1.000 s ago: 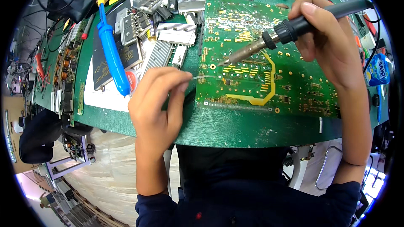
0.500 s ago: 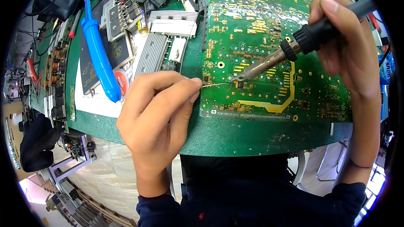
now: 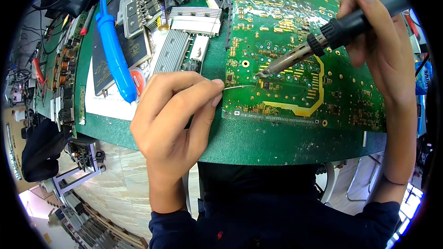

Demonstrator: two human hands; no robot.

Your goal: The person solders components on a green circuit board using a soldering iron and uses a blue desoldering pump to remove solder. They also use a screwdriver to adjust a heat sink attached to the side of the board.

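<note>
My right hand [image 3: 376,41] is wrapped round the black handle of a soldering iron [image 3: 295,57]. The iron's tip points down to the left and meets the green circuit board [image 3: 277,101] near a small dark chip [image 3: 266,84]. Between thumb and forefinger, my left hand [image 3: 177,115] pinches a thin strand of solder wire [image 3: 237,86] at the board's left edge. Its free end reaches over the board, close below the iron's tip. Yellow traces and many solder points cover the board, which lies flat on the table.
A blue solder sucker [image 3: 113,55] lies at the left on a dark notebook [image 3: 131,48] and white paper. Metal heat sinks [image 3: 170,50] and loose parts crowd the area behind my left hand. The green table's [image 3: 258,145] curved front edge runs before my body.
The iron's tip has shifted slightly up and left over the board, and the solder wire's end now sits a little apart below it. The whole view has shifted slightly.
</note>
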